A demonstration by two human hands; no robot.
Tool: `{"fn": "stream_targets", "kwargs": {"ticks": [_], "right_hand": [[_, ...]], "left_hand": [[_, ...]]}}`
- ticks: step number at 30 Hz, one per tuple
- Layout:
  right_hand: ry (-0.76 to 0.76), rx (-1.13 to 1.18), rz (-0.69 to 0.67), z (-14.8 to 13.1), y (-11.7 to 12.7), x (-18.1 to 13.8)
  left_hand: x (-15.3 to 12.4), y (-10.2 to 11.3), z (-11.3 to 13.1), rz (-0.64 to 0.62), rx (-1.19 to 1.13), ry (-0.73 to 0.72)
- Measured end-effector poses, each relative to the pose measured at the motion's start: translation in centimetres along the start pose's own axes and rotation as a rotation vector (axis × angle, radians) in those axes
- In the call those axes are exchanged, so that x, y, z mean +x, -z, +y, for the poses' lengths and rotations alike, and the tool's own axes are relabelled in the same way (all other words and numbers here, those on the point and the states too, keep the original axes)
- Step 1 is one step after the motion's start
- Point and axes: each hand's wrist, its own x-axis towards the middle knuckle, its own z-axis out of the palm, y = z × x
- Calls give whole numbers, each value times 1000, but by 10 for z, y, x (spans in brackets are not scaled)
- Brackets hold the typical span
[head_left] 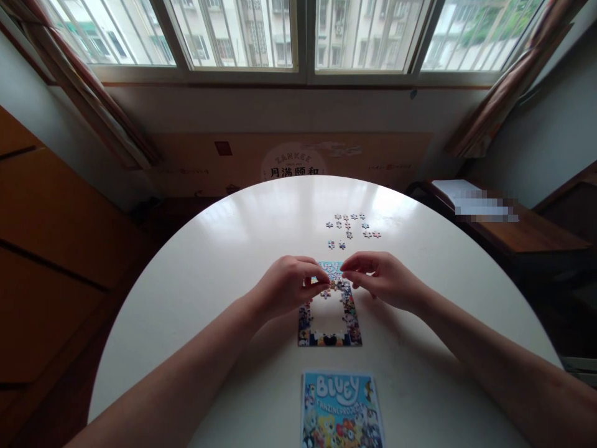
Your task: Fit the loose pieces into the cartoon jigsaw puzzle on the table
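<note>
A small jigsaw puzzle (330,323) lies on the round white table (224,261), its border assembled and its middle bare. My left hand (286,286) rests at the puzzle's upper left, fingers pinched together on a small piece I can barely see. My right hand (380,278) is at the upper right corner, fingers curled and pressing on the top edge of the puzzle. Several loose puzzle pieces (351,227) lie scattered farther back on the table.
A printed reference picture with "BLUEY" on it (342,410) lies at the table's near edge. A wooden cabinet (51,249) stands at the left, a wooden side table with papers (485,214) at the right. Windows and curtains fill the far wall.
</note>
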Motion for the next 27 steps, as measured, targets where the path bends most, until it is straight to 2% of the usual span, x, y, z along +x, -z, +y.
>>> {"fn": "stream_targets", "kwargs": {"ticks": [2,4,9,13,18,23,27], "right_hand": [[186,-172,42,1,2,-1],[319,-269,24,1,2,-2],[448,-338,19,6,-3,-2],[477,-394,27,10,-4,-2],[460,-496,-72,8,0,-3],[451,-563,-106,9,-1,-3],[462,-584,-103,8,-2,-3]], "left_hand": [[0,-1,-2,20,8,-10],[0,-2,-3,46,6,-8],[0,-6,-5,83,-14,-20],[-1,-8,-8,73,-5,-42],[-1,-7,-15,44,102,-42],[-1,-7,-19,-55,159,-88],[-2,-6,-20,-85,172,-107]]}}
